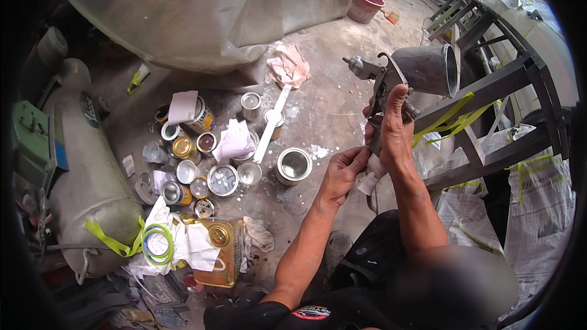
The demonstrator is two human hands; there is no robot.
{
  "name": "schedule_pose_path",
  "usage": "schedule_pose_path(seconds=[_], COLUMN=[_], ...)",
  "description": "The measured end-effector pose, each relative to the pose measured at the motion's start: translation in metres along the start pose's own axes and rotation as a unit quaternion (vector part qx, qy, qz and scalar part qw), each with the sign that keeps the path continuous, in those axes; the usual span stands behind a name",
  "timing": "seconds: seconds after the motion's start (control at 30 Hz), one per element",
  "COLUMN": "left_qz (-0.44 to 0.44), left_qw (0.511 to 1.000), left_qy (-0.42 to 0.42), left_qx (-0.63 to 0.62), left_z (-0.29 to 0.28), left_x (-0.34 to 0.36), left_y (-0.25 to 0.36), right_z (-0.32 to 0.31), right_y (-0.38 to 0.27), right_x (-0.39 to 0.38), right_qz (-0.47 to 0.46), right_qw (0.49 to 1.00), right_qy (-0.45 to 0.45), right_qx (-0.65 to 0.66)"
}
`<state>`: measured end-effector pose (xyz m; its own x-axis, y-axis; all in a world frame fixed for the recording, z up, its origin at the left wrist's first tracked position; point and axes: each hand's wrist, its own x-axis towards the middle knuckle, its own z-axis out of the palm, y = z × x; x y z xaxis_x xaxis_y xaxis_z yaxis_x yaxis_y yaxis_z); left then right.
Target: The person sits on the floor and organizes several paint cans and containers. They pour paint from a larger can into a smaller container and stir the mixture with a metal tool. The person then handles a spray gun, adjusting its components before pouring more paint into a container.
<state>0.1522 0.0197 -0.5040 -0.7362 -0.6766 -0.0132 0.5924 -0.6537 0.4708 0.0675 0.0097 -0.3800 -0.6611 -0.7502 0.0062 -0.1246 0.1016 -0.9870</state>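
Note:
A grey metal spray gun [385,80] is held up in front of me, its wide cup [422,68] tipped sideways with the rim facing right. My right hand [396,134] is closed around the gun's handle, thumb pointing up. Just below, my left hand [343,174] pinches at the handle's lower end with thumb and fingers together. A whitish wrapping or cloth [374,171] hangs there between both hands, and a hose seems to run down from it. The exact part under my left fingertips is hidden.
Several paint cans and cups surround an open can [295,166] on the floor. A white stick [273,123] lies across cans. Left are a gold tin [227,256] and a tank [98,159]. A dark frame [483,95] and papered panels [538,208] stand right; a bucket [365,6] stands behind.

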Motion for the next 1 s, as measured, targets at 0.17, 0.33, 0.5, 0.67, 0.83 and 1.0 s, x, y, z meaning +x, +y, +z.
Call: schedule_pose_path(seconds=[0.17, 0.33, 0.5, 0.67, 0.83, 1.0], left_qz=[0.01, 0.02, 0.016, 0.007, 0.007, 0.02], left_qw=[1.0, 1.0, 1.0, 1.0, 1.0, 1.0], left_qy=[-0.002, 0.002, 0.003, -0.009, -0.009, 0.012], left_qx=[-0.006, -0.009, -0.013, -0.025, -0.026, -0.016], left_z=[0.001, 0.0011, 0.0026, -0.0048, -0.0063, 0.0009], left_x=[-0.0007, 0.0, -0.0006, 0.002, 0.002, 0.0003], left_y=[-0.0013, -0.0033, -0.0024, -0.006, -0.0065, -0.0039], right_z=[-0.0037, -0.0014, 0.0011, 0.001, 0.0042, 0.0038], right_y=[0.0037, 0.0009, -0.0011, -0.0007, -0.0037, -0.0027], right_x=[0.0031, 0.0006, -0.0008, 0.0001, -0.0022, -0.0023], right_qz=[0.016, -0.003, -0.013, -0.008, -0.019, -0.016], right_qw=[1.0, 1.0, 1.0, 1.0, 1.0, 1.0], right_qy=[-0.006, 0.005, 0.013, 0.011, 0.015, 0.011], right_qx=[0.017, 0.028, 0.025, 0.014, 0.003, 0.007])
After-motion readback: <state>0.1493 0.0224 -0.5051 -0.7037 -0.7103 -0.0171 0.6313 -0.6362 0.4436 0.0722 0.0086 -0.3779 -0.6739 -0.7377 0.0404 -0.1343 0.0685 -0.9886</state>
